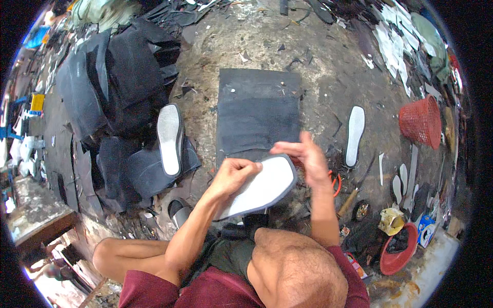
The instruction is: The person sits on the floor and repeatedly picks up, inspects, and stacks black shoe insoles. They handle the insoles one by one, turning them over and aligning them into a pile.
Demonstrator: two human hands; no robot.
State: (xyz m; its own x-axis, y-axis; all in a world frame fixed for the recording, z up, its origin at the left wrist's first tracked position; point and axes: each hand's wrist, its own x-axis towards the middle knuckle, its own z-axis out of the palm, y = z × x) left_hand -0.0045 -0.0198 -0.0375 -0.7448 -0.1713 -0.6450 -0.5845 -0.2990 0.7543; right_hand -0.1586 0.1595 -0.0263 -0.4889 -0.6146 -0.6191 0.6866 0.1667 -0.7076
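Red bowl [394,261] at four o'clock holds something dark, perhaps scraps; left hand [232,176] grips the white sole [264,187], right hand [307,156] open, fingertips touching it.

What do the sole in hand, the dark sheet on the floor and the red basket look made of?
Sole, held by the left hand with the right hand at its tip: pale matte face with a dark edge, probably foam or board on rubber. Dark sheet: flat, matte black, likely rubber. Red basket: perforated walls, even colour, looks like moulded plastic.

Soft, even daylight with faint shadows; glare washes out at eight o'clock; fisheye bending and black vignette ring the rim.
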